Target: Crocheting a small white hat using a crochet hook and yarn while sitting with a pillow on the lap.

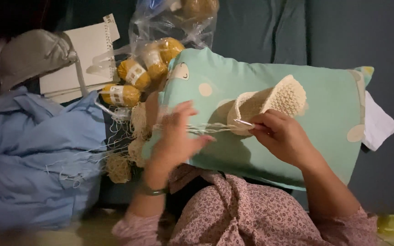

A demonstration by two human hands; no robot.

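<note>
The right hand (281, 136) pinches a thin metal crochet hook (244, 123) against a cream crocheted piece (274, 100), which lies on a mint pillow (324, 136) across the lap. The left hand (176, 136) is spread open, its fingers apart, with strands of cream yarn (210, 130) running taut across them toward the hook. The piece looks light, soft and floppy, best held near the working edge; the yarn seems fine and easy to snag. Yellow yarn balls (135, 75) sit in a clear bag behind. The hook's tip is hidden, and the left hand is blurred.
</note>
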